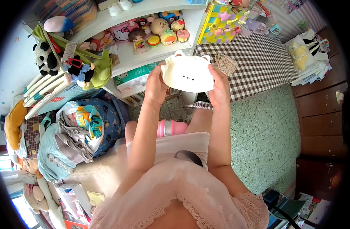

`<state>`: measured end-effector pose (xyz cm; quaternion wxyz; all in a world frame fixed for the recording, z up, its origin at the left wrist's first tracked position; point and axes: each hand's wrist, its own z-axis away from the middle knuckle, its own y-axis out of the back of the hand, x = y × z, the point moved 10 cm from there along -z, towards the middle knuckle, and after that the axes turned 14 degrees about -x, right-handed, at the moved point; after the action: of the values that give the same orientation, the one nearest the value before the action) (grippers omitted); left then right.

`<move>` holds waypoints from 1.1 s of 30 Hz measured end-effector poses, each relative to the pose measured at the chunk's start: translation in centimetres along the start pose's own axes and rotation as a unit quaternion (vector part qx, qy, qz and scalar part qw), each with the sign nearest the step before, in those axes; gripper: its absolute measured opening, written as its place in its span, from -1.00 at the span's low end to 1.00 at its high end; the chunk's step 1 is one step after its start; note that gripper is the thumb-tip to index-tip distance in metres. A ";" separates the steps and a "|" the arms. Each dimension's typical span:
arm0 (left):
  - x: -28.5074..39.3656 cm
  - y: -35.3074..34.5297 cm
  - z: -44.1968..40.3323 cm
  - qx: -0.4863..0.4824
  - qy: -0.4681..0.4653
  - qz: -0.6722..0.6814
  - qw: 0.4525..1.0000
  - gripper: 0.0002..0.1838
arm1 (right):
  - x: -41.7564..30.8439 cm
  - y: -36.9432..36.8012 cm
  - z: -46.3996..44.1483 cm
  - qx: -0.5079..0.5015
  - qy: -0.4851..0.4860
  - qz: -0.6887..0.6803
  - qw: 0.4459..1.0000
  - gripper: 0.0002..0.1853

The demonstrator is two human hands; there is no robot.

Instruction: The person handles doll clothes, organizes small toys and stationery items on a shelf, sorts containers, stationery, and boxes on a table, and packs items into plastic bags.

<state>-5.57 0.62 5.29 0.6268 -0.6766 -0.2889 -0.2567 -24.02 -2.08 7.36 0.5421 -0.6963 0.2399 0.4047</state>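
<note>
A white, rounded item with two small ears and a tiny printed face (pixel 188 72) is held up in front of me; whether it is a soft pouch or something stiffer I cannot tell. My left hand (pixel 156 87) grips its left edge, and the fingers go out of sight behind it. On the opposite edge my right hand (pixel 219 87) closes with the thumb at the front. Lower down, a pink bottle-shaped thing with a grey band (pixel 173 128) lies between my thighs.
Ahead stands a white shelf (pixel 144 61) with several toy figures. A checked cloth (pixel 259 61) covers the surface to the right, with a small beaded or woven item (pixel 225 65) on it. Left, a blue patterned bag (pixel 114 118) holds clothes. A panda plush (pixel 46 59) hangs nearby.
</note>
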 end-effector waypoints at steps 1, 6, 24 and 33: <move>0.1 -1.0 0.4 0.005 0.024 0.020 0.999 -0.59 | 0.0 0.1 0.0 0.002 0.000 0.004 1.000 -0.74; 0.2 -1.9 0.3 -0.028 0.060 0.008 0.998 -0.27 | -0.5 -0.2 0.1 -0.007 0.007 0.037 0.999 -0.74; -3.8 -0.9 0.0 0.005 0.145 -0.050 0.988 -0.63 | -2.1 2.9 -0.6 -0.018 -0.022 0.254 0.967 -0.72; -7.7 -5.6 -2.8 -0.038 0.116 0.039 0.992 -0.57 | -6.0 4.1 -0.2 -0.042 -0.017 0.137 0.989 -0.66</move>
<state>-14.87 -2.47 3.98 0.6396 -0.6760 -0.1779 -0.3197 -30.46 -4.08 10.07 0.4554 -0.6720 0.3065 0.4970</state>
